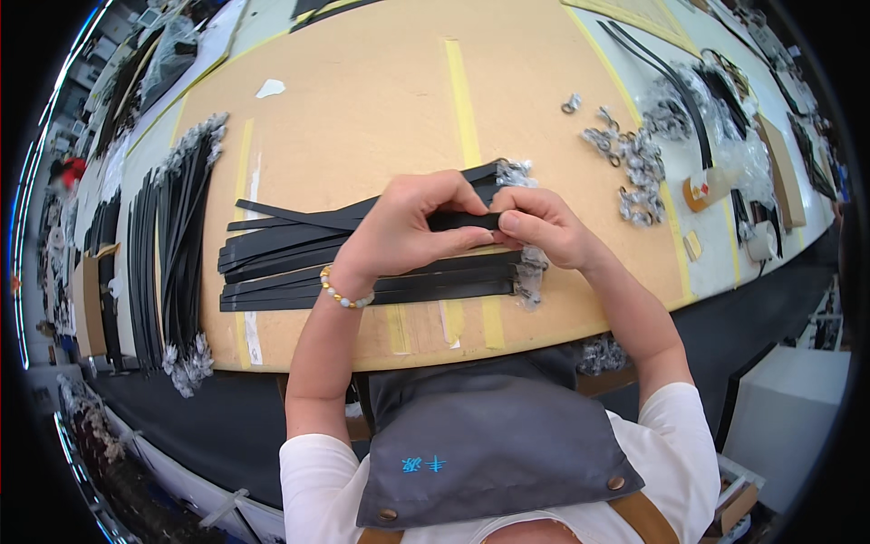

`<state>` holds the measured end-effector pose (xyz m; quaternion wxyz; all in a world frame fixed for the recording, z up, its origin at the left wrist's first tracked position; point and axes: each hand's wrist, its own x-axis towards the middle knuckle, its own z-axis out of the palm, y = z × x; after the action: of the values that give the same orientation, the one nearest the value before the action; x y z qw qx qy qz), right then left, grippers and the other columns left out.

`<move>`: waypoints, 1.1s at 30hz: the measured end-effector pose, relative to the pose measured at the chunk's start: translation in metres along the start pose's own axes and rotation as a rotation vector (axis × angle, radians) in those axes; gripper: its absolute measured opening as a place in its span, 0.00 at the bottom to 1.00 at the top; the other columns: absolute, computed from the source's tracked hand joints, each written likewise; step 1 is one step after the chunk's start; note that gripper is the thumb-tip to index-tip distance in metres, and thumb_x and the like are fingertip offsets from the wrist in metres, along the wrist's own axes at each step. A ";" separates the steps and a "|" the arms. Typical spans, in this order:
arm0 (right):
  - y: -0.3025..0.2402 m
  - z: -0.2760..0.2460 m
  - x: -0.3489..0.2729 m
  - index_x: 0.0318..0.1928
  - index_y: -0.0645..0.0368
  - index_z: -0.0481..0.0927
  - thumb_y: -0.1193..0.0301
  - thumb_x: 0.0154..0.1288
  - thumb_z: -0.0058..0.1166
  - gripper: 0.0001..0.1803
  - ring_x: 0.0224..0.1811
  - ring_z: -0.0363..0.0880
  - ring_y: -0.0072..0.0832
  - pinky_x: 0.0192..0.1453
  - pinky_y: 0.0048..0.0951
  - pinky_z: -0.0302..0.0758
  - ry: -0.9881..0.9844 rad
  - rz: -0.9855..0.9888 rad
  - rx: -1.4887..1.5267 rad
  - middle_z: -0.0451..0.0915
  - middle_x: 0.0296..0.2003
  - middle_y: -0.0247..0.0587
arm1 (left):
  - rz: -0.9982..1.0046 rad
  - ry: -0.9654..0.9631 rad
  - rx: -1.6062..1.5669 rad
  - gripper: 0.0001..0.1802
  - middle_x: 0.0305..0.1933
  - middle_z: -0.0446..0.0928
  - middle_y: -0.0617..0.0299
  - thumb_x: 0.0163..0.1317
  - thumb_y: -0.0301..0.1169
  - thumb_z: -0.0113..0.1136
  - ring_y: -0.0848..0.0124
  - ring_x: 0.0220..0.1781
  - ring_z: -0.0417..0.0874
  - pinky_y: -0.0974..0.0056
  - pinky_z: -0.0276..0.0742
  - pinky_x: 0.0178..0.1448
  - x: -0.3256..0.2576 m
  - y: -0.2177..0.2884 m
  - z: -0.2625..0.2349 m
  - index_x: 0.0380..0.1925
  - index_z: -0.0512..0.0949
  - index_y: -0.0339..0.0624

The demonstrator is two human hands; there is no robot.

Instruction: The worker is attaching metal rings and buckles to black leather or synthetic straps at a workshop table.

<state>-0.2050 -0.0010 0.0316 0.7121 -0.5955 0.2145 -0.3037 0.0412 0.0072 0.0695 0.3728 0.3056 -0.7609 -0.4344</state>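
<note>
Above the middle of the table, my left hand (399, 222) curls round a black strap (460, 220), thumb and fingers closed on it. My right hand (546, 228) pinches the same strap at its right end, thumb on top. The tips of both hands almost meet there; what lies under the right thumb is hidden. Below my hands lies a row of flat black straps (290, 254), side by side, pointing left and right. Their right ends carry bits wrapped in clear plastic (530, 272). A beaded bracelet (344, 288) circles my left wrist.
To the left lie bundles of black straps (177, 236) with plastic-wrapped ends. At right are several small plastic-wrapped rings (639, 172), a bottle of yellowish liquid (710, 189), a white tape roll (761, 241) and a cardboard piece (781, 172). Yellow tape (460, 100) marks the tan tabletop (362, 118).
</note>
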 end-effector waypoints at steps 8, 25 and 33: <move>-0.002 -0.017 -0.010 0.31 0.57 0.76 0.63 0.77 0.55 0.15 0.27 0.62 0.11 0.30 0.19 0.57 0.328 -0.066 -0.325 0.72 0.26 0.22 | -0.055 0.119 0.419 0.11 0.32 0.84 0.55 0.64 0.34 0.70 0.63 0.33 0.84 0.62 0.79 0.39 -0.028 -0.007 -0.057 0.38 0.82 0.39; 0.041 0.158 0.051 0.76 0.63 0.60 0.51 0.68 0.61 0.45 0.82 0.47 0.58 0.82 0.56 0.46 0.128 -0.227 -1.401 0.55 0.77 0.64 | -0.097 0.339 0.897 0.08 0.42 0.79 0.54 0.70 0.31 0.60 0.54 0.49 0.78 0.55 0.76 0.56 -0.159 -0.085 -0.130 0.39 0.83 0.38; 0.079 0.142 0.101 0.78 0.58 0.58 0.36 0.73 0.45 0.47 0.83 0.45 0.50 0.84 0.52 0.41 0.113 -0.179 -1.569 0.56 0.78 0.56 | -0.188 0.437 0.949 0.08 0.41 0.77 0.54 0.71 0.30 0.59 0.54 0.49 0.78 0.55 0.74 0.56 -0.212 -0.057 -0.100 0.42 0.83 0.39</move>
<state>-0.0232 0.0398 -0.0114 0.0452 -0.9224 0.3531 -0.1499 0.2463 0.1066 -0.0104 0.3029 0.5911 -0.7476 0.0000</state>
